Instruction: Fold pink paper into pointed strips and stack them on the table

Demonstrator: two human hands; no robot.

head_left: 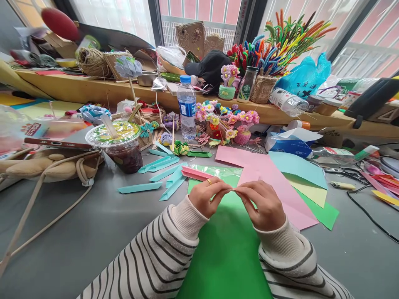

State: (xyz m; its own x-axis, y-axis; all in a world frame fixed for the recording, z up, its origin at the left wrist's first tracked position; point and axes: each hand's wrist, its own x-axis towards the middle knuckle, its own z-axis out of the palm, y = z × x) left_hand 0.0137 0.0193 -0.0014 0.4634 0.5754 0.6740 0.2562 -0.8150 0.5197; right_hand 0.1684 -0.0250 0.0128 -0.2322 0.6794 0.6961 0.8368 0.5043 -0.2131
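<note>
Grey and crowded with craft clutter, the bench is overlaid by a green paper sheet, above which a narrow pink paper strip is pinched at both ends by the closed fingers of the left hand and right hand, apparently so a fold can be pressed, while folded teal strips are kept nearby.

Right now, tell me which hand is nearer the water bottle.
Left. The left hand lies just below the water bottle; the right hand lies farther to the right.

Left hand: knuckles up, fingers curled, tips pinched toward 3 o'clock.
Right hand: mirrored, tips pinched toward 9 o'clock, meeting the left.
Forearms: striped sleeves entering from 6 o'clock.
</note>
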